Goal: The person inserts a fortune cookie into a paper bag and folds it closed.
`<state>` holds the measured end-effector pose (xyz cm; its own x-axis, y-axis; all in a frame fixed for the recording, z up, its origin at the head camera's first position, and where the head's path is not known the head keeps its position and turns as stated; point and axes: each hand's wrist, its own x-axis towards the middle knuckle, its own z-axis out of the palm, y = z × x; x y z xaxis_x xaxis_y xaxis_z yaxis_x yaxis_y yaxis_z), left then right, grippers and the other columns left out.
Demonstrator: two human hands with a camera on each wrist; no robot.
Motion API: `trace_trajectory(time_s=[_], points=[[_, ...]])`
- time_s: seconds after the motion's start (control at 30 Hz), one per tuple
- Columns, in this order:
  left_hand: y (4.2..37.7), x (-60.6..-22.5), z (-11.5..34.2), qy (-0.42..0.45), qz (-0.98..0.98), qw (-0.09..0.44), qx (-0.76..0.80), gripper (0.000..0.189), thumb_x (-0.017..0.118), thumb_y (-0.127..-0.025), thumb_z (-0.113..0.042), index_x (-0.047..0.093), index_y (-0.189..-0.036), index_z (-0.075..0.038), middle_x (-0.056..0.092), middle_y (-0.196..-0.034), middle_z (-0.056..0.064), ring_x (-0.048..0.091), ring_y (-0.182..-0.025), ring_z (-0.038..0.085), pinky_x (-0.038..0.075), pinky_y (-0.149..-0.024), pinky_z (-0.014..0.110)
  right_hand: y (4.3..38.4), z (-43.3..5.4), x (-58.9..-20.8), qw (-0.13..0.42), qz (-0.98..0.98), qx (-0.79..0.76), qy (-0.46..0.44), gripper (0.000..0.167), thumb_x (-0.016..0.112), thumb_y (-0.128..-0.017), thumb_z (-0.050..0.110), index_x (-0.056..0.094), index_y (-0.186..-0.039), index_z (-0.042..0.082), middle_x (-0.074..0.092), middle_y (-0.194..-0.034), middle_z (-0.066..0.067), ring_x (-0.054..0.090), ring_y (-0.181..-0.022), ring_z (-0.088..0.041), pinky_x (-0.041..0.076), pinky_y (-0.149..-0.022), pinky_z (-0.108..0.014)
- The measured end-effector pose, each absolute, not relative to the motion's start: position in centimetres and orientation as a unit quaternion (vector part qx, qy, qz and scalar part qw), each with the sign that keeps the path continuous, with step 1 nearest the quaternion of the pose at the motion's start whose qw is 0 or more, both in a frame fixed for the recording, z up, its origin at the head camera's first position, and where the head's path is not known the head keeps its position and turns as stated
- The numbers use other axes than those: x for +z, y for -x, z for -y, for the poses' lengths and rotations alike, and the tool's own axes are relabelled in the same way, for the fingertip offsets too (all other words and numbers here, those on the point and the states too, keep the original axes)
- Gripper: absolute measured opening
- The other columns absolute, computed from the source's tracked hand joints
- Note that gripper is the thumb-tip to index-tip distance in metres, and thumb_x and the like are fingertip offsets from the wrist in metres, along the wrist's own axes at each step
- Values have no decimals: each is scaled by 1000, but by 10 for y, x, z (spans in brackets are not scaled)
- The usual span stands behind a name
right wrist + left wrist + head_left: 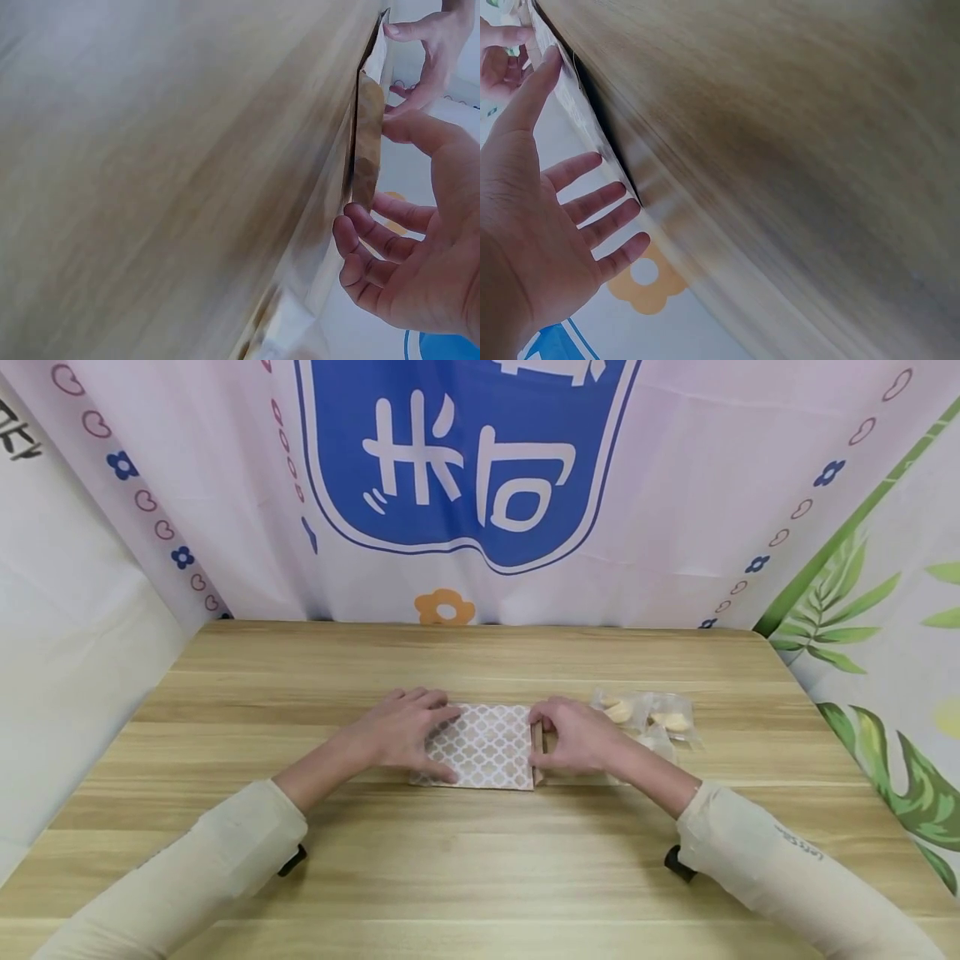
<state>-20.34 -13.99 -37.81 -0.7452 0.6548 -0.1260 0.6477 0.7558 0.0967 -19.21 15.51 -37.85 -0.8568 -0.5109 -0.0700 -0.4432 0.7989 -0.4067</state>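
A flat kraft paper bag [480, 745] with a white lattice print lies on the wooden table, its plain brown end [367, 139] turned to the right. Spread over the left part of the bag is my left hand [408, 732], thumb near the front edge and fingers toward the back. In the left wrist view its fingers [592, 208] are apart and nearly straight. My right hand [577, 735] grips the brown end between thumb and forefinger, which sit at opposite ends of it. The other fingers [367, 259] curl loosely beside it.
Several small clear packets [671, 714] with pale yellowish contents lie just right of and behind my right hand, partly hidden by it. The wooden table [480, 877] runs back to a printed cloth [247, 527] hanging behind it.
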Motion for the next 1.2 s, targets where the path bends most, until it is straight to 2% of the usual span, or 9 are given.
trace_trajectory(time_s=[0.3, 0.47, 0.73, 0.83, 1.0, 1.2], points=[[203, -378, 142, -349, -933, 79, 34, 107, 73, -75, -79, 50, -154, -10, 50, -151, 19, 50, -135, 38, 44, -111, 58, 197, -158, -382, 89, -941, -198, 260, 45, 85, -85, 23, 71, -122, 3, 62, -96, -3, 56, -86, -17, 52, -78, -35], [204, -378, 144, -357, -929, 78, 56, 107, 77, -75, -75, 51, -152, -6, 52, -147, 19, 52, -130, 35, 49, -108, 53, 198, -158, -385, 82, -936, -217, 266, 43, 86, -83, 20, 71, -118, 1, 61, -95, -4, 56, -85, -18, 51, -77, -35], [205, -379, 145, -360, -928, 81, 57, 107, 78, -75, -74, 51, -152, -5, 51, -147, 19, 51, -130, 35, 48, -108, 52, 200, -160, -394, 88, -922, -281, 253, 49, 90, -79, 22, 71, -119, 1, 62, -101, -10, 56, -92, -22, 52, -79, -38], [206, -379, 144, -363, -927, 78, 59, 107, 78, -75, -74, 51, -152, -5, 52, -147, 20, 52, -130, 36, 48, -108, 52, 201, -160, -395, 93, -910, -318, 249, 49, 91, -79, 20, 70, -119, 1, 60, -99, -10, 53, -86, -21, 48, -74, -34], [208, -381, 142, -364, -927, 75, 55, 109, 77, -75, -74, 48, -154, -5, 49, -151, 21, 48, -136, 38, 44, -113, 55, 202, -160, -395, 127, -886, -384, 227, 47, 89, -81, 12, 67, -120, -2, 60, -89, -7, 53, -73, -15, 49, -67, -28], [208, -383, 138, -359, -928, 85, 44, 116, 73, -76, -78, 40, -158, -3, 40, -160, 21, 39, -147, 40, 35, -118, 60, 202, -158, -394, 159, -854, -443, 220, 43, 81, -82, -1, 63, -120, -8, 62, -84, -5, 55, -74, -14, 49, -66, -23]])
